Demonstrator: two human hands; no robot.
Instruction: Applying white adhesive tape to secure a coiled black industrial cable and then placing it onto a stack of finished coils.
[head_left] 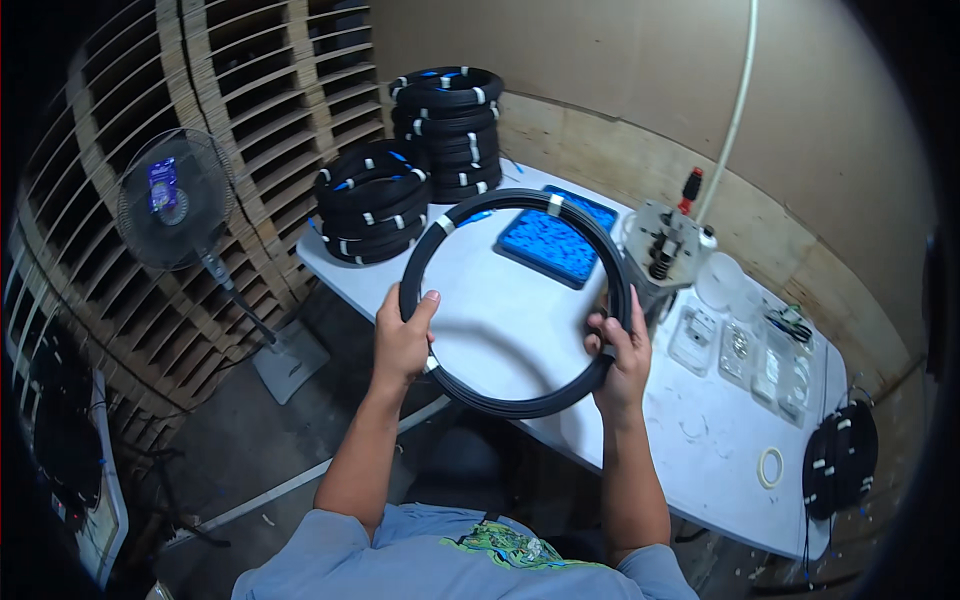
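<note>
I hold a large coil of black cable (520,408) raised over the near edge of the white table, its ring tilted toward me. Strips of white tape bind it in several places, and a bit of blue shows at its upper left. My left hand (403,338) is closed round the coil's left side, thumb on the inner edge. On the opposite side, my right hand (622,350) grips the ring, with its fingertips curled into the opening. Through and behind the ring lies a dark tray of small blue pieces (562,243).
Black coils stand stacked in a short pile (372,205) and a taller pile (447,135) at the far left. A bench machine (662,245), clear plastic boxes (738,350) and a tape roll (769,467) occupy the right. More coils (842,455) hang there. A fan (175,205) stands left.
</note>
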